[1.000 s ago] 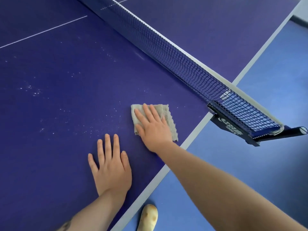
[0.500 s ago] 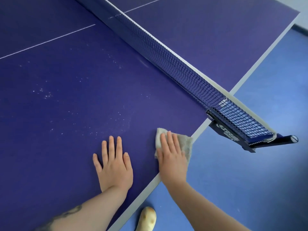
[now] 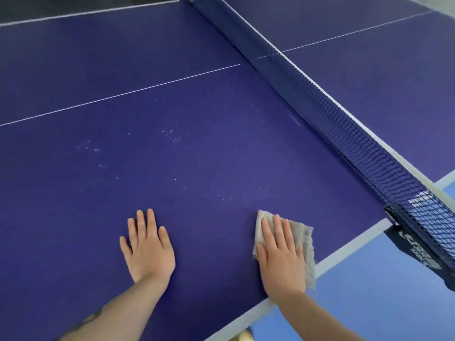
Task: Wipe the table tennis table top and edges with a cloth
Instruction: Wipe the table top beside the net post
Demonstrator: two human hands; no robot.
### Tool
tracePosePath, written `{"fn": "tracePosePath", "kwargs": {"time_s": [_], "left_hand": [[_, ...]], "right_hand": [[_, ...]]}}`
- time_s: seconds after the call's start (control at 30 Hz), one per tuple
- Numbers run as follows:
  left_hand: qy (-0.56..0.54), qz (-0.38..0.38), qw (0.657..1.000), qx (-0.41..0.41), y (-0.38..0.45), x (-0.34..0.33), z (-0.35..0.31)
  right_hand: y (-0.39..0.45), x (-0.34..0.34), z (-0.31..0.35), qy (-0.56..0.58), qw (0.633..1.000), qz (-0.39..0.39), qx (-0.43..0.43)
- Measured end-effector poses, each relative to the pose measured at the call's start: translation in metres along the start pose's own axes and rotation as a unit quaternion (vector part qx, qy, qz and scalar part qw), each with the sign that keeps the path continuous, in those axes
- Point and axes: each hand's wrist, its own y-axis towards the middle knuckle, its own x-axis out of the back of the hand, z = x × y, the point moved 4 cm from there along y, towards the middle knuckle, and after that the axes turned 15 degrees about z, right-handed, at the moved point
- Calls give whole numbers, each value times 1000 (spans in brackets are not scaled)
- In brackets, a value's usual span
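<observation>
Presently pressing grey cloth (image 3: 304, 244) flat under straight right-hand fingers (image 3: 278, 232) beside worktop's (image 3: 197, 107) white side edge, spreading wiping pressure; bracing open left hand (image 3: 147, 249) on bare surface, steadying the lean.

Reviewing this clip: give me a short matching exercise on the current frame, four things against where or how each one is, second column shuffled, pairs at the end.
Things
1. left hand
2. right hand
3. cloth
4. net

Places or states
A. stretched across the table top, clamped at its side edge
B. flat on bare table, palm down, nothing under it
C. grey, lying by the white edge stripe, partly covered
D. pressing down on the cloth with straight fingers

Pairs: 1-B, 2-D, 3-C, 4-A
</observation>
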Motion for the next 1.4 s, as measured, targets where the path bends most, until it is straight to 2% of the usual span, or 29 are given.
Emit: {"fn": "tracePosePath", "kwargs": {"time_s": [0.1,0.17,0.23,0.3,0.37,0.43,0.5,0.57,0.67,0.8,0.83,0.9,1.0,1.07,1.1,1.17,1.23,1.3,1.37,1.4], "left_hand": [[6,-13,1000,17,4,1,-2],[4,-11,1000,15,6,-1,-3],[6,-13,1000,17,7,-3,0],[13,-9,1000,16,8,-3,1],[16,-4,1000,16,7,-5,1],[13,-4,1000,14,6,-5,1],[12,2,1000,15,7,-5,0],[12,6,1000,18,8,-5,0],[-1,4,1000,12,6,-4,-2],[-1,-10,1000,1,8,-6,1],[0,-10,1000,-2,8,-6,2],[-7,-7,1000,-9,10,-8,3],[-11,6,1000,-23,7,-8,4],[-5,14,998,-59,13,-2,13],[2,18,997,-70,20,2,23],[7,7,997,-74,40,15,51],[8,-12,998,-59,64,35,79],[17,-4,999,-32,87,53,100],[17,-4,1000,-1,98,65,108],[16,-4,1000,12,98,68,110]], "right_hand": [[-7,-26,70,-47,986,44,152],[18,-20,108,-83,970,79,216],[55,-6,123,-96,958,81,258],[92,11,107,-83,971,104,201],[109,28,67,-42,992,79,87],[99,33,25,18,999,43,-22],[73,24,10,28,998,24,-55],[41,6,28,8,1000,15,-16],[15,-21,84,-36,993,41,106],[61,-17,155,-132,958,61,248],[82,-11,162,-151,952,72,257],[124,6,156,-160,962,92,200],[147,28,130,-61,993,73,72],[130,24,128,-39,996,68,39],[116,15,136,-45,995,71,47],[86,-6,165,-79,985,91,124],[70,-23,199,-112,960,122,224],[83,-22,225,-140,936,152,286],[112,-8,229,-148,942,148,263],[125,0,222,-130,960,132,208]]}}
